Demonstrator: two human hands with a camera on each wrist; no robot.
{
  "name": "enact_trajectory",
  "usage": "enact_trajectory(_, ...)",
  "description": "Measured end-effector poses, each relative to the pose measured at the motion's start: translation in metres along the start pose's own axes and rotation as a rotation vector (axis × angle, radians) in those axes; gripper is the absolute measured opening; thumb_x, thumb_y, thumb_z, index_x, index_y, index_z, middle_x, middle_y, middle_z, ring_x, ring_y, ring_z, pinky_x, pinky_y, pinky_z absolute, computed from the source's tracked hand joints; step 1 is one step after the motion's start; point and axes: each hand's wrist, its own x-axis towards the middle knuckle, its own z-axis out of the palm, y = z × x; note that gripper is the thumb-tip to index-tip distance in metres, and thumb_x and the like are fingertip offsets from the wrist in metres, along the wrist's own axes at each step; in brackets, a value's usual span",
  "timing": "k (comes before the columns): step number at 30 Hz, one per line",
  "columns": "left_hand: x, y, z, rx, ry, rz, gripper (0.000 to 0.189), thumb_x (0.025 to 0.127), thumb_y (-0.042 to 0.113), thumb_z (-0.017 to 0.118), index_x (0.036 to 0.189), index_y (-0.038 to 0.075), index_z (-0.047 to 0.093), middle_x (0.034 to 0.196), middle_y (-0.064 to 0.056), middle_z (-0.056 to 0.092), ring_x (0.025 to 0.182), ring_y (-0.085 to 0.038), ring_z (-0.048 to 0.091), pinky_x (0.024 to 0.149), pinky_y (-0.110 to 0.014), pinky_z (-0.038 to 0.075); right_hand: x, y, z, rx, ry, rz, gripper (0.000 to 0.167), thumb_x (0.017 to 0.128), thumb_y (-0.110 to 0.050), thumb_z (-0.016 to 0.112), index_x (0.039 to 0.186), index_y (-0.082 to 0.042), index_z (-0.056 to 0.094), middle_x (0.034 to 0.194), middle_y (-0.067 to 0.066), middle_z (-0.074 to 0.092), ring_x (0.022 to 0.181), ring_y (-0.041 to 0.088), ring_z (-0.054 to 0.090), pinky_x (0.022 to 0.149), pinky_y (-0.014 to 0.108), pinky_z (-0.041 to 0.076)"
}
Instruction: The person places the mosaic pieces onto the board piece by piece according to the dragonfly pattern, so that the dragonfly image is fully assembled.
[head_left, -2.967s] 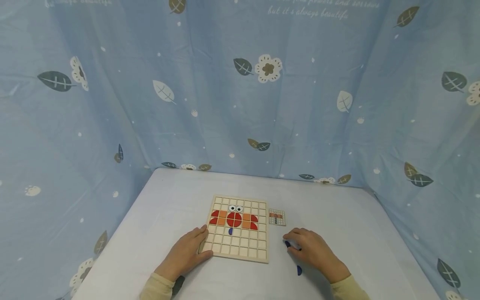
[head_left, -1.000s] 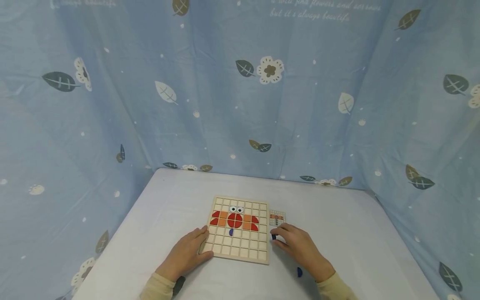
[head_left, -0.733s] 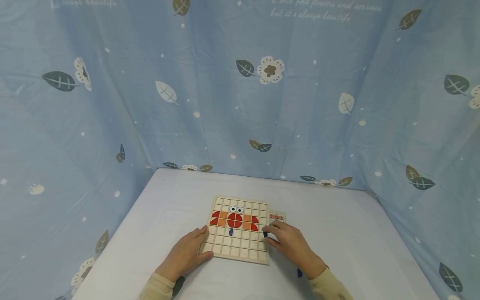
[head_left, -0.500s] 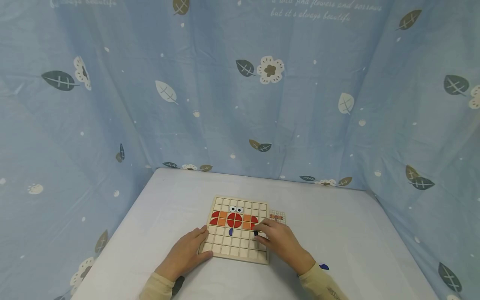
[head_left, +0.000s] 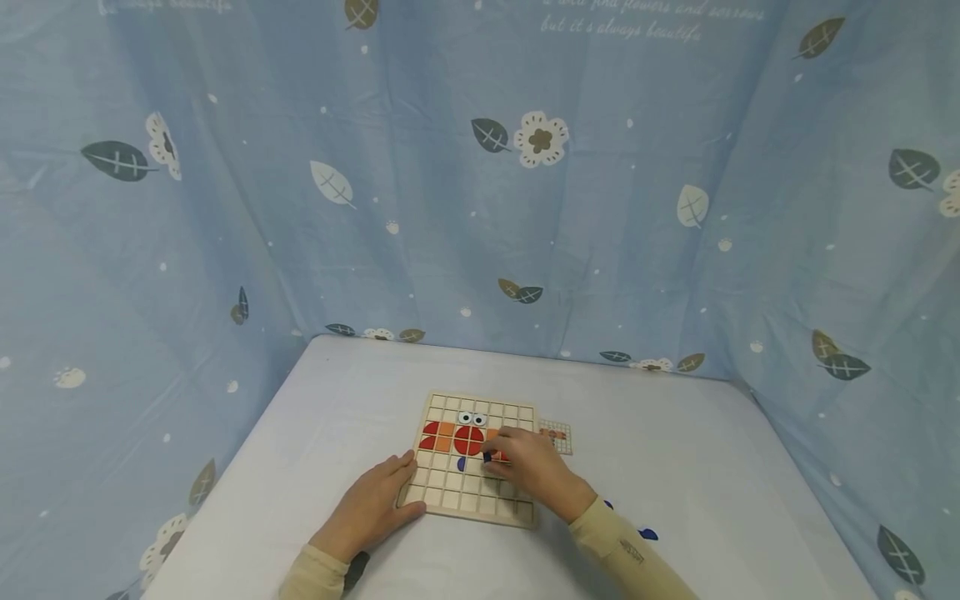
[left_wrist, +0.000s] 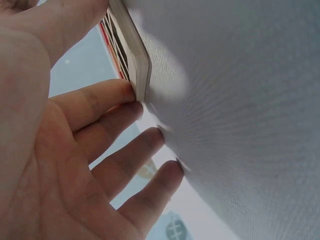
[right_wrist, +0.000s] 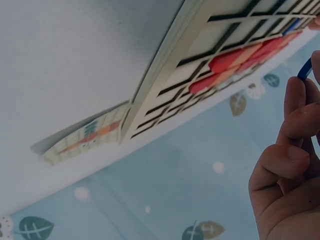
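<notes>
A wooden grid board (head_left: pixel 468 502) lies on the table with red and orange pieces, a red circle (head_left: pixel 468 440) and two eye pieces (head_left: pixel 472 418) set in it. One blue piece (head_left: pixel 461 464) sits below the circle. My left hand (head_left: pixel 372 506) rests at the board's near left corner, fingers fairly straight, touching its edge; the left wrist view shows the fingertips against the board corner (left_wrist: pixel 141 75). Over the right half of the board, my right hand (head_left: pixel 536 468) pinches a small blue piece (right_wrist: pixel 304 69) between thumb and fingers, partly hiding the right-hand orange and red pieces.
A small pattern card (head_left: pixel 558 437) lies against the board's right side. Loose blue pieces (head_left: pixel 648 534) lie on the white table (head_left: pixel 720 467) by the right forearm, partly covered by the sleeve (head_left: pixel 626 546). A blue patterned curtain (head_left: pixel 420 208) hangs around the table.
My right hand has picked up a blue piece from the table right of the board and carried it left over the board. The left hand stays at the corner.
</notes>
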Motion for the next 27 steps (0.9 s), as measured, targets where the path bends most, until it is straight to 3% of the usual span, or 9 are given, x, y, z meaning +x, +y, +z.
enact_trajectory(5, 0.0, 0.0, 0.0, 0.005, 0.007, 0.005, 0.072, 0.088, 0.043, 0.078, 0.138, -0.005, 0.059, 0.148, -0.017, 0.053, 0.134, -0.039, 0.051, 0.111, -0.052, 0.043, 0.01, -0.003, 0.01, 0.003, -0.044, -0.004, 0.024, 0.086, -0.028, 0.083, 0.106, -0.016, 0.079, 0.098, -0.005, 0.071, 0.084, 0.005, 0.066, 0.07, 0.021, 0.057)
enact_trajectory(15, 0.001, -0.001, 0.001, 0.011, 0.008, 0.005, 0.071, 0.089, 0.043, 0.077, 0.138, -0.004, 0.058, 0.148, -0.017, 0.053, 0.134, -0.039, 0.051, 0.111, -0.052, 0.043, 0.024, -0.009, 0.019, 0.026, -0.176, 0.083, 0.023, 0.086, -0.03, 0.083, 0.105, -0.017, 0.079, 0.093, -0.01, 0.071, 0.083, 0.001, 0.062, 0.073, 0.021, 0.055)
enact_trajectory(27, 0.002, -0.003, 0.001, 0.008, 0.022, 0.029, 0.071, 0.088, 0.043, 0.078, 0.137, -0.005, 0.059, 0.146, -0.018, 0.054, 0.132, -0.04, 0.052, 0.11, -0.053, 0.044, 0.033, -0.01, 0.027, -0.014, -0.226, 0.14, 0.023, 0.084, -0.034, 0.085, 0.101, -0.02, 0.08, 0.085, -0.015, 0.069, 0.075, -0.003, 0.057, 0.066, 0.015, 0.052)
